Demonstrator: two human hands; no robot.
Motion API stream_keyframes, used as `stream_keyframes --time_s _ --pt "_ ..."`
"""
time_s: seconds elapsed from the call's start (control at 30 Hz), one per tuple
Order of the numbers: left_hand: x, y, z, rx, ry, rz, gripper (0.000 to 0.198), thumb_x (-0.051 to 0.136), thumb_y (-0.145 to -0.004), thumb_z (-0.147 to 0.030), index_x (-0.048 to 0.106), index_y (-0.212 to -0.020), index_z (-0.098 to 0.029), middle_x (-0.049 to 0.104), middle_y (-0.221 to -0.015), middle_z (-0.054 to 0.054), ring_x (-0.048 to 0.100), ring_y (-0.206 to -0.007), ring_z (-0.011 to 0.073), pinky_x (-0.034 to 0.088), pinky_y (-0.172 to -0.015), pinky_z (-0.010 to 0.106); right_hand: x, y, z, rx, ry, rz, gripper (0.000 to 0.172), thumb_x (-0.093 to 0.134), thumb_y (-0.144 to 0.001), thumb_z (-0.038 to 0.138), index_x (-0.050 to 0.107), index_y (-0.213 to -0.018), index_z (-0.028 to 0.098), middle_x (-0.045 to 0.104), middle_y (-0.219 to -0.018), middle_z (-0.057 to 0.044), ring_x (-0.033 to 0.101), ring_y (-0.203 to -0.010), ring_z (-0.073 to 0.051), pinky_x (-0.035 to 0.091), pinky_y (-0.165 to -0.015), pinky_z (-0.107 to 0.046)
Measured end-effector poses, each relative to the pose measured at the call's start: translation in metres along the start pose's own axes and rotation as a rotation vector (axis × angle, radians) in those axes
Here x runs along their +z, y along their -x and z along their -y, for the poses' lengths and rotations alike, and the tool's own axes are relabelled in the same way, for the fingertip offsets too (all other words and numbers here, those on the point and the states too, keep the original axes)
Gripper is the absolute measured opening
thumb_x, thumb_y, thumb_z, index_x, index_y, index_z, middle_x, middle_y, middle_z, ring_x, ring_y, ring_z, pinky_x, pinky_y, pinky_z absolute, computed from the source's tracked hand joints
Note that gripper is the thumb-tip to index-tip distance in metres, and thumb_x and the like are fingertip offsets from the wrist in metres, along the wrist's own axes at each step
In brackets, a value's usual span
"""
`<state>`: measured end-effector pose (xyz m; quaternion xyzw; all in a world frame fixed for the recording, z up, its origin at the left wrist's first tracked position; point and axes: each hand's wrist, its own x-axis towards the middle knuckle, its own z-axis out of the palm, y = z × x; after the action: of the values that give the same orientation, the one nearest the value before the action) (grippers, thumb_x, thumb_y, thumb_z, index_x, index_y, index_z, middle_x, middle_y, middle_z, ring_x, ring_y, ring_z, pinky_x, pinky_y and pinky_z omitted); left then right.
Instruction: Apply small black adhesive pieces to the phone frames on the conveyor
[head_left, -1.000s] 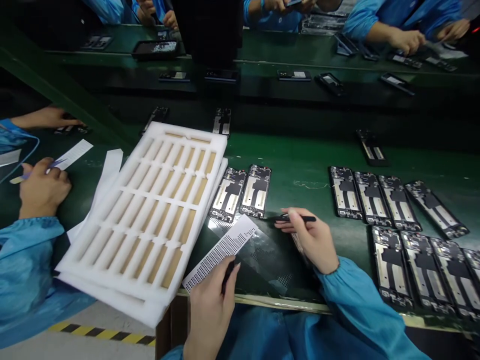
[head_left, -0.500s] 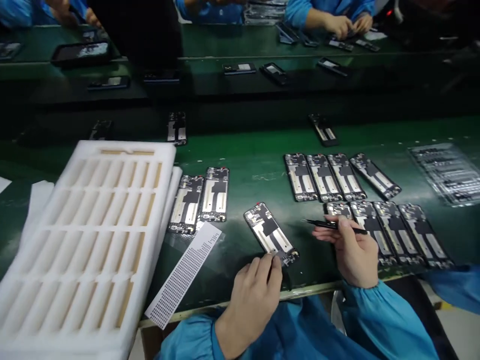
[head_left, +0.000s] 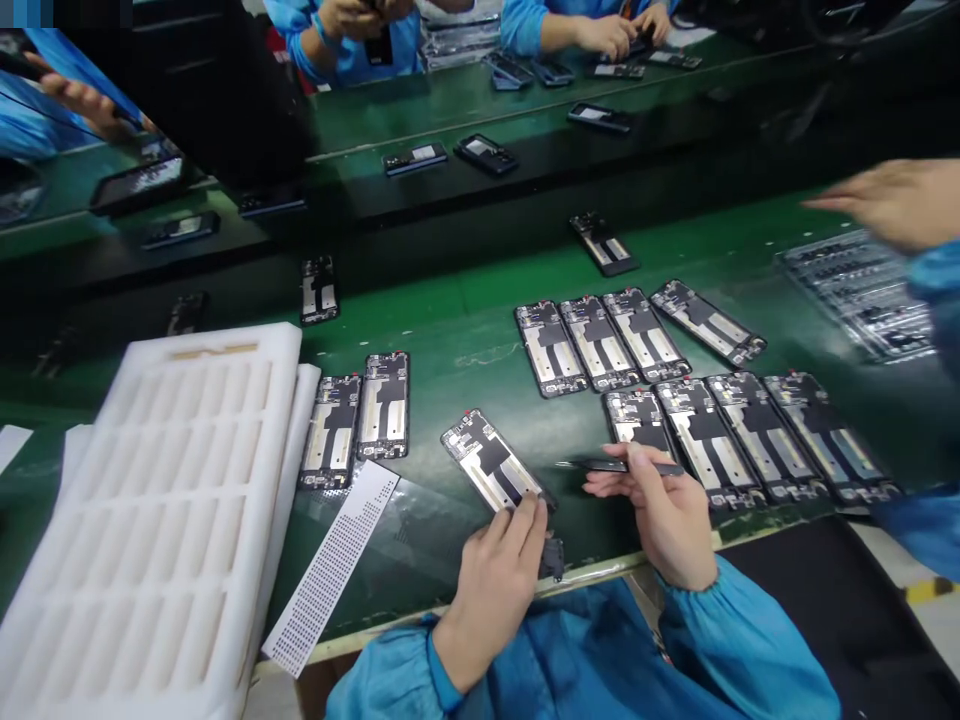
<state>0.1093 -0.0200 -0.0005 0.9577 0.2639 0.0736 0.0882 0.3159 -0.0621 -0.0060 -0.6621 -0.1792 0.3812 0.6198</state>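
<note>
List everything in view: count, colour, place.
Foam trays: two visible, white, stacked left.
Phones in rows: eight, black-silver, right.
Paired phones: two, black-silver, beside trays.
Centre phone: one, black-silver, mid-table.
Other phones: several, dark, behind.
Dotted sheet: one, white, front left.
Clear trays: uncounted, transparent, far right.
Tweezers: one, dark, near centre.
Table: one, green, beneath.
Coworkers' hands: several, blue sleeves, behind and right.
Left hand: one, blue sleeve, on centre phone.
Right hand: one, blue sleeve, holding tweezers.
</note>
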Motion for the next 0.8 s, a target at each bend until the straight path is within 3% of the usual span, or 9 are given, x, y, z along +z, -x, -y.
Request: stream_keyframes --time_s 0.1,0.2,0.3,0.37,0.43,0.53,0.67,0.73,0.8 --pt "-0.003 -0.003 -0.002 -0.041 -0.021 0.054 0.047 0.053 -0.088 -0.004 0.061 -0.134 -0.011 0.063 -0.14 0.017 0.072 -0.097 0.0234 0.063 -0.066 0.029 0.001 -0.002 0.004 0.0 0.002 0.014 0.041 0.071 -0.086 0.059 0.075 -0.091 0.019 0.079 -0.075 -0.009 0.076 -0.061 -0.026 0.065 -0.059 -0.037" --pt "-0.007 -0.007 -0.005 -0.197 -0.06 0.16 0.056 0.061 -0.083 -0.004 0.063 -0.135 -0.025 0.049 -0.154 0.016 0.074 -0.082 0.0234 0.063 -0.053 0.032 0.002 -0.002 0.009 -0.001 -0.018 0.027 0.04 0.074 -0.083 0.059 0.076 -0.088 0.02 0.079 -0.074 -0.008 0.076 -0.06 -0.025 0.065 -0.057 -0.035" --pt "-0.008 -0.01 -0.01 -0.335 -0.15 0.203 0.07 0.067 -0.085 -0.007 0.052 -0.146 -0.037 0.037 -0.162 0.016 0.072 -0.063 0.0192 0.058 -0.042 0.032 0.007 -0.003 0.018 -0.018 -0.044 0.031 0.04 0.079 -0.079 0.058 0.076 -0.085 0.019 0.079 -0.076 -0.008 0.075 -0.058 -0.024 0.065 -0.054 -0.033" --pt "-0.005 -0.01 -0.012 -0.415 -0.196 0.203 0.074 0.071 -0.087 -0.016 0.043 -0.153 -0.031 0.033 -0.162 0.02 0.07 -0.055 0.0177 0.057 -0.039 0.032 0.016 -0.007 0.025 -0.035 -0.053 0.037 0.037 0.079 -0.08 0.056 0.076 -0.085 0.019 0.079 -0.083 -0.008 0.076 -0.059 -0.022 0.065 -0.055 -0.032" --pt "-0.002 -0.006 -0.012 -0.486 -0.193 0.18 0.074 0.072 -0.088 -0.027 0.04 -0.155 -0.019 0.032 -0.161 0.023 0.07 -0.055 0.0187 0.057 -0.039 0.033 0.035 -0.012 0.033 -0.051 -0.019 0.099 0.035 0.075 -0.085 0.056 0.076 -0.087 0.021 0.079 -0.084 -0.007 0.076 -0.062 -0.021 0.065 -0.058 -0.031" --pt "-0.001 0.013 -0.005 -0.496 -0.091 0.072 0.066 0.066 -0.092 -0.028 0.044 -0.15 -0.008 0.038 -0.159 0.023 0.073 -0.067 0.021 0.06 -0.047 0.033 0.08 -0.015 0.036 -0.098 0.134 0.328 0.038 0.067 -0.09 0.058 0.076 -0.092 0.021 0.077 -0.074 -0.007 0.075 -0.063 -0.019 0.063 -0.058 -0.028" --pt "-0.01 0.061 0.015 -0.502 -0.008 -0.174 0.045 0.051 -0.091 -0.011 0.058 -0.136 -0.009 0.062 -0.141 0.017 0.075 -0.097 0.0234 0.064 -0.075 0.031 0.144 -0.003 0.014 -0.169 0.234 0.62 0.045 0.06 -0.094 0.061 0.073 -0.095 0.018 0.077 -0.074 -0.007 0.076 -0.066 -0.019 0.061 -0.058 -0.027" --pt "-0.015 0.085 0.028 -0.587 -0.091 -0.215 0.048 0.048 -0.089 -0.004 0.059 -0.135 -0.01 0.063 -0.141 0.016 0.073 -0.104 0.0236 0.063 -0.077 0.03 0.166 0.004 -0.004 -0.221 0.282 0.699 0.043 0.054 -0.098 0.057 0.072 -0.097 0.017 0.078 -0.076 -0.007 0.076 -0.068 -0.019 0.061 -0.061 -0.028" --pt "-0.019 0.102 0.041 -0.671 -0.162 -0.185 0.057 0.05 -0.084 0.001 0.057 -0.139 -0.012 0.055 -0.15 0.015 0.073 -0.102 0.0221 0.063 -0.072 0.028 0.178 0.009 -0.018 -0.28 0.349 0.756 0.04 0.051 -0.101 0.051 0.072 -0.098 0.018 0.078 -0.079 -0.006 0.076 -0.069 -0.019 0.062 -0.065 -0.029"
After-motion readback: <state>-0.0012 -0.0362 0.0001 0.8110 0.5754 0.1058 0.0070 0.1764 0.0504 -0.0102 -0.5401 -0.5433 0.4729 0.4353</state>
